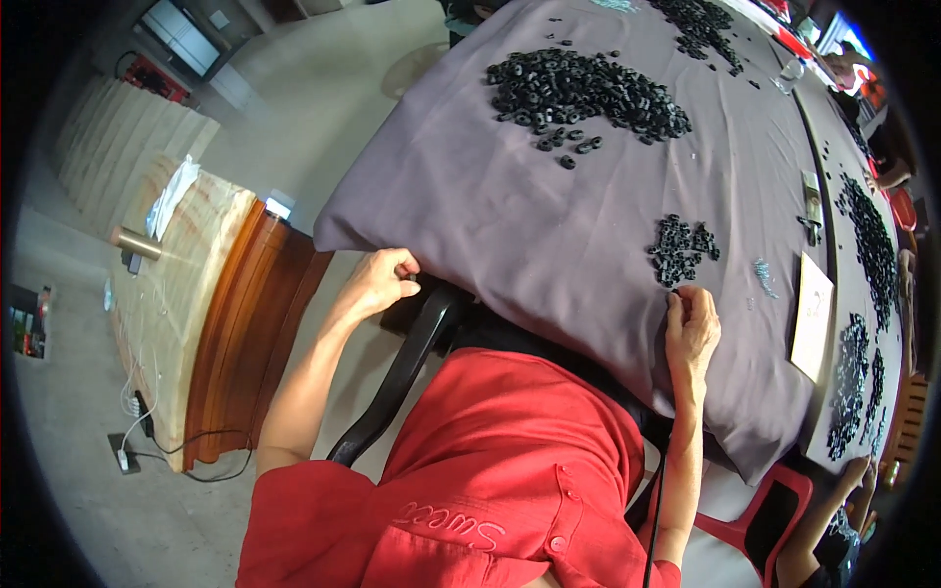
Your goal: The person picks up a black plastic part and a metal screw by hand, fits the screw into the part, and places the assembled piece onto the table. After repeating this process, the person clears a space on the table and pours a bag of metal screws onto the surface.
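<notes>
My left hand (pixel 380 282) is at the near left edge of the table, its fingers curled toward the thumb. Something dark shows by its fingertips, but I cannot tell whether it is held or lies behind. My right hand (pixel 694 328) rests over the grey-purple cloth (pixel 549 225) with its fingers bent in a pinch. Its fingertips meet the near edge of a small pile of black ring-like parts (pixel 676 250); what they grip is too small to make out. Farther back lies a much larger heap of similar black parts (pixel 588 93).
Right of the small pile lie a few pale blue bits (pixel 765 277) and a flat light board (pixel 812 316). More black parts (pixel 863 235) cover the adjoining table, where another person's hand (pixel 858 480) shows. A black chair arm (pixel 407 367) is beside me; a wooden counter (pixel 221 323) stands left.
</notes>
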The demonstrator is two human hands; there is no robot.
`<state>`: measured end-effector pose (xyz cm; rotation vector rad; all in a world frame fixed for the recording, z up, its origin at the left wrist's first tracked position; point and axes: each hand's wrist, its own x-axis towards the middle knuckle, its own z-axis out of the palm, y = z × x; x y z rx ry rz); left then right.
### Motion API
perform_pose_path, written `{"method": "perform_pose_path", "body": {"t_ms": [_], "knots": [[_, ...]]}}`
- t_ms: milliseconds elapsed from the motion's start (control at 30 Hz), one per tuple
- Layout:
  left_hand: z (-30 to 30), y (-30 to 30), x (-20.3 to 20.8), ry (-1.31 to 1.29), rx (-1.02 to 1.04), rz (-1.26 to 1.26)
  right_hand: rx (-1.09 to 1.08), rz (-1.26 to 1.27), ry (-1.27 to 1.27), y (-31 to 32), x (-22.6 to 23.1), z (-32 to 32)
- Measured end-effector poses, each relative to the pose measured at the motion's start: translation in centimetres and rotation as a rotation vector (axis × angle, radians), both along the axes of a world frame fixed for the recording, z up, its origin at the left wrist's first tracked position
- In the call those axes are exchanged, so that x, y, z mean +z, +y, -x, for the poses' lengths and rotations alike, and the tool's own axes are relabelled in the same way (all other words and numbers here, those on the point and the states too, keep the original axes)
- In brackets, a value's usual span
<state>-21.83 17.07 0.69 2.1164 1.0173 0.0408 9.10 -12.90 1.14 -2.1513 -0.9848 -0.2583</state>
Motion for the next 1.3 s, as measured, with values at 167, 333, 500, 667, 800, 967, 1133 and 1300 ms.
{"method": "perform_pose_path", "body": {"t_ms": [167, 333, 500, 667, 800, 967, 1133, 1300], "knots": [[-0.4, -0.7, -0.1, 0.116, -0.079, -0.242, -0.014, -0.029, 0.038, 0.0, -0.1, 0.1], [-3.4, -1.5, 4.6, -0.014, -0.088, 0.026, -0.008, -0.040, 0.039, -0.2, 0.1, 0.1], [-10.8, -2.1, 5.5, -0.288, -0.189, -0.128, -0.003, -0.035, 0.023, -0.2, 0.1, 0.2], [-18.9, -0.5, 2.2, -0.456, -0.189, -0.333, 0.010, -0.028, 0.048, -0.3, 0.0, 0.2], [-22.0, -0.5, 0.8, -0.422, -0.160, -0.490, 0.008, -0.036, 0.066, -0.4, 0.2, 0.2], [-22.8, -0.4, 0.1, -0.401, -0.080, -0.488, 0.030, -0.057, 0.037, -0.3, 0.4, 0.1], [-24.9, -0.4, 0.6, -0.391, -0.123, -0.479, 0.029, -0.065, 0.044, -0.4, 0.3, 0.2], [-25.2, -0.5, 0.2, -0.293, -0.124, -0.526, 0.029, -0.182, 0.053, -0.4, 0.1, 0.0]]}}
